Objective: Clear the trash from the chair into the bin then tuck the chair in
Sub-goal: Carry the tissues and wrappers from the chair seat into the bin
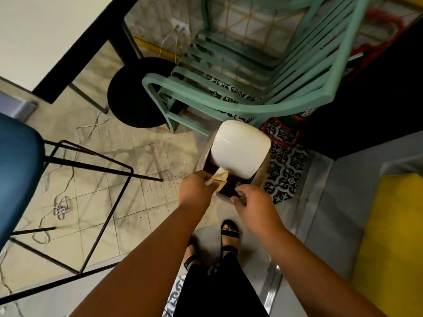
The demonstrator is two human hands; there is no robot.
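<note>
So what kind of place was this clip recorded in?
Probably a cafe or small eatery. A stack of green plastic chairs stands by the wall, next to a table on a round black base and a blue stool on wire legs. The floor is patterned tile.

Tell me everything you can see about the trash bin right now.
The bin is a small cream container that looks like plastic, standing on the floor just in front of the stacked mint-green chairs, partly over patterned tiles. Its glossy white lid is tipped up, showing a dark inside. The left hand holds crumpled tan paper at the opening, below the lid's lower edge. The right hand is at the near rim, seemingly gripping it. Nothing else of the contents can be made out.
</note>
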